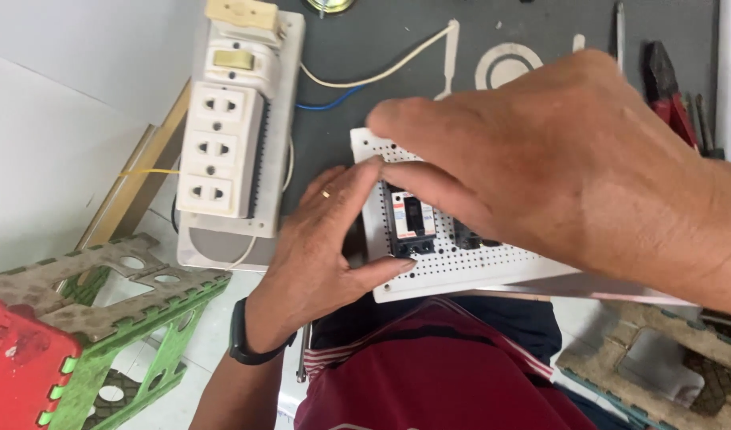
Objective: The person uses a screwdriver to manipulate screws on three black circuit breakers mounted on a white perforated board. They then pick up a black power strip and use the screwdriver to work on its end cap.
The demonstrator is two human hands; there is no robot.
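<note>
A small black breaker [411, 225] sits on a white board full of tiny holes [461, 267], just under both hands; the left hand [322, 247] is spread wide, its thumb and fingers touching the board's near edge beside the breaker; the right hand [541, 151] reaches over from the other side, fingers pressing at the breaker's top; past the left hand stands a white socket strip [222, 147]; red pliers [668, 91] lie beyond the right hand.

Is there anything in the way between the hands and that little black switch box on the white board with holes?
Nothing visible is. The left hand already has its fingers at the black breaker, which sits on the white perforated board. The right hand reaches across from above, fingertips meeting the left ones just over the breaker.
</note>
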